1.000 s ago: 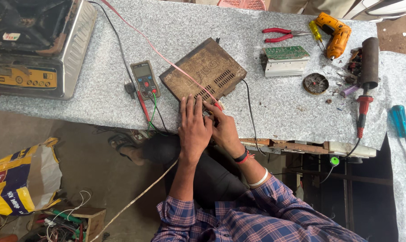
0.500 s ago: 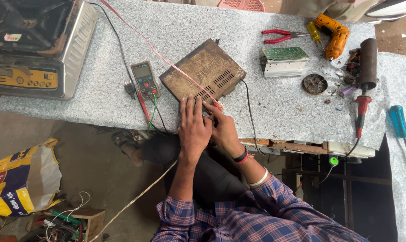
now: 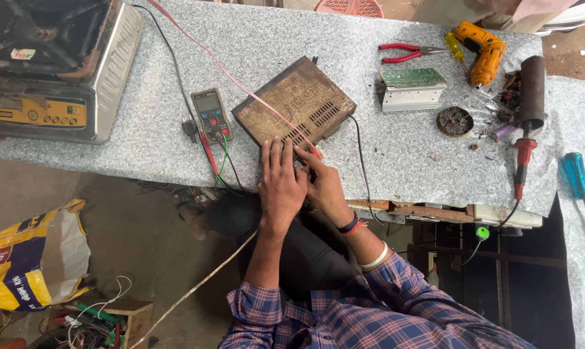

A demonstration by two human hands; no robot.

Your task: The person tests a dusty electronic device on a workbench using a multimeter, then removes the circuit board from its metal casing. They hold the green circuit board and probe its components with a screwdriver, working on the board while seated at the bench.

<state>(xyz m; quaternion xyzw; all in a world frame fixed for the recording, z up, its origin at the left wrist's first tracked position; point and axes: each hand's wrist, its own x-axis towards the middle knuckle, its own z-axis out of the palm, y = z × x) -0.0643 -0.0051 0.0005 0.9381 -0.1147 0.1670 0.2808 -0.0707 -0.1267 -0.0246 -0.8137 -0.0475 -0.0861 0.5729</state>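
- Pressing flat, the left hand is lying with its fingers together and stretched over the near edge of the brown box; nothing is being gripped in them.
- Curling beside it, the right hand is working at the same edge, fingertips pinched together on something small; what they are holding cannot be told, since the left hand is covering most of it.
- Holding the pose of half a second and a full second ago, both hands are staying at the same spot and the box is not shifting, so this is reading as steady, fine work at the box's front rather than a move to something new.
- Sitting on the grey bench, the box is lying near the front edge, turned at an angle, with a red wire running across its lid.
- Lying just left of the box, a meter is trailing red and green leads toward the hands.
- Resting well apart to the right are a circuit board, red pliers and an orange drill.
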